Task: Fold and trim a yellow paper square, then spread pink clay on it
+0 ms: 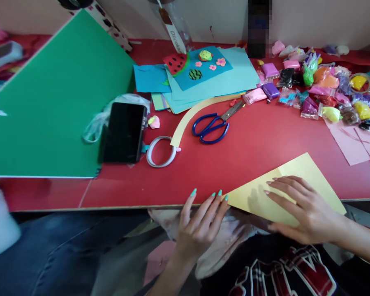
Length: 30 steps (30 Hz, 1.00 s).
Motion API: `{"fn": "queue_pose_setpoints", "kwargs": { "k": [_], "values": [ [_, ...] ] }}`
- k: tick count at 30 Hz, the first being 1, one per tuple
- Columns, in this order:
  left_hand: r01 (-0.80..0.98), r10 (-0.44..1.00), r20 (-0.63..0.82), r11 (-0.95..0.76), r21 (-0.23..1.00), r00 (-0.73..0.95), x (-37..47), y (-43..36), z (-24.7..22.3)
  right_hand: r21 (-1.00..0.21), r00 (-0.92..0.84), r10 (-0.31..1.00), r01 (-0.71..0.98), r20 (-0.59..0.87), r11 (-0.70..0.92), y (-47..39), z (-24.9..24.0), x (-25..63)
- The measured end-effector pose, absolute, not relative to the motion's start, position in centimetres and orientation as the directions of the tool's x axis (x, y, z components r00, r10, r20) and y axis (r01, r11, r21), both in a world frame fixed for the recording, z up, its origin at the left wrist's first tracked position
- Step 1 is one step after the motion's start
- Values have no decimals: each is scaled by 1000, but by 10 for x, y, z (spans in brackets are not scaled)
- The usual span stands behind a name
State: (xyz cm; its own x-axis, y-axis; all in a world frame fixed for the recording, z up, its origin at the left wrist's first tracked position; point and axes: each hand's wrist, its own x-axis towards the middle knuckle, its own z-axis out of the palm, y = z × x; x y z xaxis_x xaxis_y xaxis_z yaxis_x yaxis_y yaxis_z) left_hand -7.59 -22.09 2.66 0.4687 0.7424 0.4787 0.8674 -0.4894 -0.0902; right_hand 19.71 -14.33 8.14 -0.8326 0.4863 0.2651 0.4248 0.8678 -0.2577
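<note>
A yellow sheet of paper (308,168), folded into a pointed shape, lies at the front edge of the red table, its narrow tip toward the left. Over its middle rests my right hand (308,209), fingers stretched out and pressing on the paper. My left hand (202,224) is at the table edge by the tip, fingers extended, the fingertips close to the point of the paper; whether they touch it I cannot tell. Blue-handled scissors (210,128) lie partly spread beyond the hands, beside a curved cream paper strip (185,125) and a roll of tape (151,158).
Many small bags of coloured clay (323,82) crowd the back right, above pink paper sheets (342,142). Blue paper sheets (243,74) carry clay decorations at the back. A black phone (125,133) and a large green board (64,94) take up the left. A person's jeans (49,250) show below.
</note>
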Motion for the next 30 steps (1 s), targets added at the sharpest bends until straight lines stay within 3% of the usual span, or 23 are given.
{"fn": "queue_pose_setpoints", "kwargs": {
  "k": [4, 6, 8, 9, 11, 13, 14, 16, 19, 22, 24, 25, 27, 30],
  "values": [
    [831, 678, 559, -554, -35, 476, -78, -208, 43, -120, -857, 505, 493, 102, 862, -162, 78, 187],
    [829, 648, 637, -558, 26, 416, -76, -200, 56, -46, -826, 549, 548, 128, 835, -164, 74, 184],
    [819, 610, 724, -563, 109, 323, -74, -192, 67, -64, -788, 572, 574, 226, 816, -160, 76, 183],
    [807, 579, 776, -567, 164, 249, -73, -188, 71, -136, -757, 594, 581, 274, 803, -155, 80, 184],
    [745, 474, 881, -593, 307, 14, -71, -177, 75, -413, -642, 709, 584, 291, 699, -144, 92, 185],
    [594, 465, 847, -615, 519, -258, -69, -166, 74, -743, -474, 865, 518, 164, 424, -133, 105, 186],
    [491, 560, 764, -592, 639, -319, -69, -160, 73, -867, -402, 912, 425, 78, 261, -129, 110, 186],
    [290, 786, 546, -472, 833, -288, -69, -153, 71, -983, -324, 942, 184, -84, -24, -124, 114, 184],
    [108, 979, 187, -178, 978, -83, -72, -150, 68, -969, -298, 934, -79, -199, -232, -122, 107, 181],
    [82, 998, -57, 58, 995, -16, -74, -153, 68, -956, -236, 947, -145, -218, -256, -121, 91, 182],
    [158, 997, -42, 51, 986, -64, -74, -153, 70, -971, -199, 964, -124, -178, -205, -120, 83, 189],
    [218, 996, 35, -15, 976, -88, -73, -153, 72, -984, -185, 975, -102, -124, -145, -118, 81, 193],
    [343, 944, 319, -275, 898, -80, -71, -153, 80, -999, -226, 973, -23, 48, 44, -115, 85, 205],
    [471, 711, 694, -654, 592, 114, -70, -158, 95, -899, -418, 845, 129, 333, 418, -109, 100, 224]
  ]
}}
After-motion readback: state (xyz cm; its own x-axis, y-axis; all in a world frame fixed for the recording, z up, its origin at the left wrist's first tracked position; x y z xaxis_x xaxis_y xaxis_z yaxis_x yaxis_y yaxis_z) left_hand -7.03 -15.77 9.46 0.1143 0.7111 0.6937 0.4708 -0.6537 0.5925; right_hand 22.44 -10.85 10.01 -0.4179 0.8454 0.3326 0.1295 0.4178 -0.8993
